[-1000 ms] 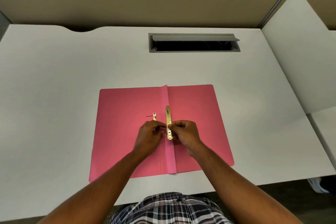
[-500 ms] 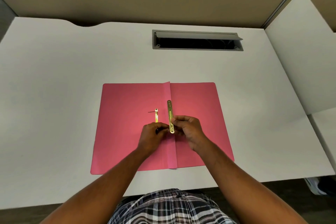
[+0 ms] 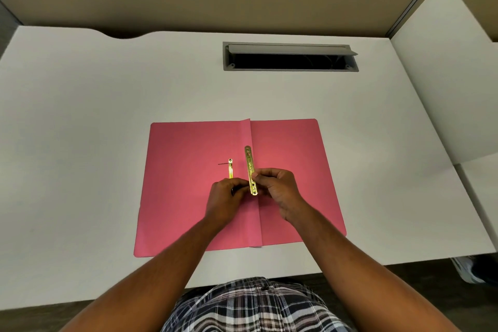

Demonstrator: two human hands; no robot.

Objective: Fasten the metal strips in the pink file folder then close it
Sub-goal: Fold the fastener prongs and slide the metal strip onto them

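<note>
Two hands (image 3: pixel 226 198) (image 3: pixel 277 191), two metal strips (image 3: pixel 250 170) (image 3: pixel 230 168), one pink folder (image 3: pixel 188 197)

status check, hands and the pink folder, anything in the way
Right hand pinching gold metal bar, left hand on the thin prong. Pink folder open flat, strips unfastened. Nothing in the way.

The file folder (image 3: pixel 188 191) is pink, on a white bench (image 3: pixel 107 89). On the folder lie gold-yellow metal strips (image 3: pixel 250 170). Beyond the folder, a grey tray (image 3: pixel 289 47) with a black opening. Nearer than the folder, plaid cloth (image 3: pixel 250 307) in black, white and grey.
</note>
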